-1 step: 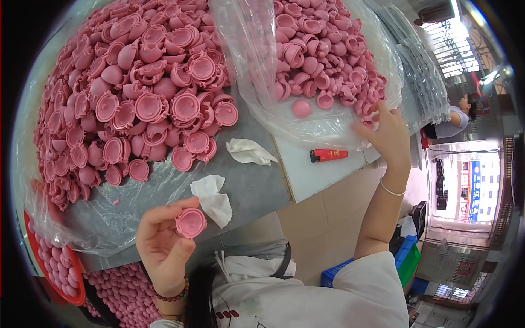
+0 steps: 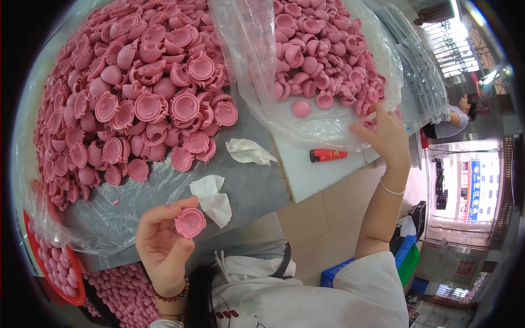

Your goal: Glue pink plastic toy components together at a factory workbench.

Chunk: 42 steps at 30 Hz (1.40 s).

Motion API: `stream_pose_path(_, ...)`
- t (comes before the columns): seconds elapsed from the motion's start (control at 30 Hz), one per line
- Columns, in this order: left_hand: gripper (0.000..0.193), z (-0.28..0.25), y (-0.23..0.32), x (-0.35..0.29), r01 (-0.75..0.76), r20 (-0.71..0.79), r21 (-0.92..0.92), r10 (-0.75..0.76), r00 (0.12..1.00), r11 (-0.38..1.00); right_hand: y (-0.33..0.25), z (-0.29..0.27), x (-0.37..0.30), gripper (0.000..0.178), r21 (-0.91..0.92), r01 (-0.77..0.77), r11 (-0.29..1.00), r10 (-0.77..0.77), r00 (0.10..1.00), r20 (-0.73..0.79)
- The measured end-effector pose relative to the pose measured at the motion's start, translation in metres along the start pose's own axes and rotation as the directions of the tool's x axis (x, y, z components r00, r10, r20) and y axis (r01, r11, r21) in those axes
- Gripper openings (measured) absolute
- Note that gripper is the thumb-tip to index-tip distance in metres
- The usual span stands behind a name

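Observation:
My left hand [image 2: 164, 243] pinches a pink plastic half-shell [image 2: 190, 222] between thumb and fingers, its hollow side facing up. It is held over the near edge of the grey table [image 2: 249, 188]. Out to the right, my right hand [image 2: 387, 136] reaches to the near edge of a smaller pile of pink half-shells [image 2: 322, 54] lying on clear plastic. Its thumb and forefinger are apart, with pink pieces just beyond and between them; no grip on one shows. A much larger heap of rimmed pink half-shells [image 2: 147, 106] covers the table's left side.
Two crumpled white cloths or tissues [image 2: 249, 151] [image 2: 213, 201] lie near the table's front. A red lighter [image 2: 328, 155] rests on the white board [image 2: 306, 180]. Below left, a red basket [image 2: 76, 273] holds pink balls. Blue crates [image 2: 333, 273] stand lower right. Another person [image 2: 456, 120] is farther off.
My right hand has shifted very slightly at the edge of the smaller pile. My left hand still holds the half-shell in the same place.

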<state>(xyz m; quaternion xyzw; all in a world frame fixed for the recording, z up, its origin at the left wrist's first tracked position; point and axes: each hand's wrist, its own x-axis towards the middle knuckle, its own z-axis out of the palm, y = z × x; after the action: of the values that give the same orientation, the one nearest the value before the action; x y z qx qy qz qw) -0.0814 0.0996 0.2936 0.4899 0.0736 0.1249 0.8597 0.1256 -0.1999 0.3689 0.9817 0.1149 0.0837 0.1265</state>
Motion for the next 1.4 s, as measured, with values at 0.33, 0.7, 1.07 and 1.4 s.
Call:
stream_pose_path(0.33,0.039,-0.001,0.001,0.001,0.022,0.015,-0.019,-0.022,1.0,1.0,-0.01,0.007,-0.001,0.029,0.491,0.012,0.871,-0.002,1.0,-0.021)
stream_pose_path(0.7,0.039,-0.001,0.002,0.001,0.016,0.022,-0.045,-0.015,1.0,0.999,-0.029,0.007,-0.006,0.013,0.887,0.112,0.447,0.156,0.967,-0.201)
stream_pose_path(1.07,0.04,0.0,0.004,0.003,0.005,0.033,-0.056,-0.003,0.999,0.998,-0.122,-0.006,-0.058,0.031,0.859,0.355,0.369,-0.46,0.873,-0.163)
stream_pose_path(1.4,0.04,-0.001,0.006,0.004,0.042,0.058,-0.096,-0.036,0.998,0.995,-0.13,-0.016,-0.072,0.041,0.779,0.418,0.468,-0.527,0.839,-0.135)
